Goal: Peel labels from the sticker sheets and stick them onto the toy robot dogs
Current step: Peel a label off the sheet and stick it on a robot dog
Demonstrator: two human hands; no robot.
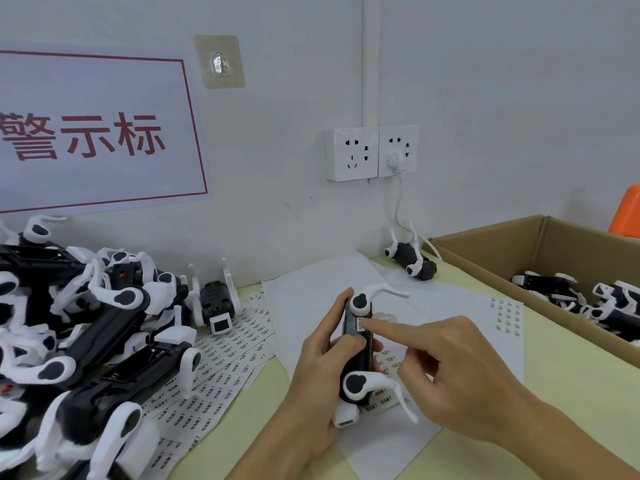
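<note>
Gripping the toy dog [358, 355] steady in our left hand [320, 368], we press a label [361, 323] down with our right hand's [460, 372] outstretched forefinger.

Left hand [320, 367] grips a toy dog [358, 355]; right hand [460, 372] forefinger presses its label [361, 323]

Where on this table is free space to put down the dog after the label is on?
The bare table between the white paper and the cardboard box is free, also its near right part. The left is crowded: piled toy dogs and sticker sheets. The left hand holds the dog.
</note>
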